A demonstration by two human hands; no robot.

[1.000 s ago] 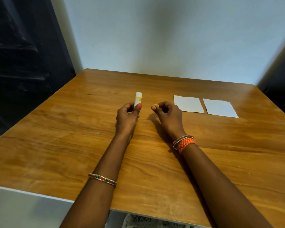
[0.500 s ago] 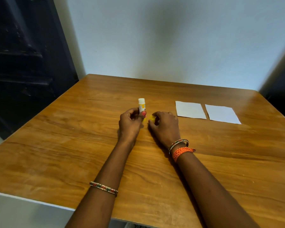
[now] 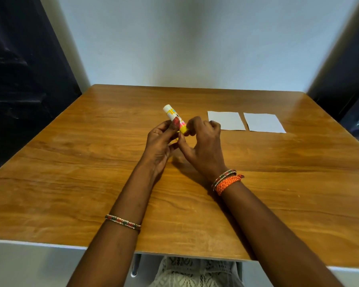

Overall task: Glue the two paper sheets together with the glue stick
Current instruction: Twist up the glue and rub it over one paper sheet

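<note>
Both hands on the glue stick

Left hand (image 3: 161,139) grips the white-and-yellow glue stick (image 3: 174,118) (tilted toward upper left); right hand (image 3: 201,141) pinches its lower yellow end; two white paper sheets (image 3: 226,120) lie right of centre, nearer the right hand.

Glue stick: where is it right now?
The glue stick is held tilted above the table near its centre, gripped between left hand and right hand, left of both paper sheets.

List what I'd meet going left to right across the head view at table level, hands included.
Left hand → glue stick, held by both hands → right hand → nearer paper sheet → farther paper sheet, both flat on the table.
</note>
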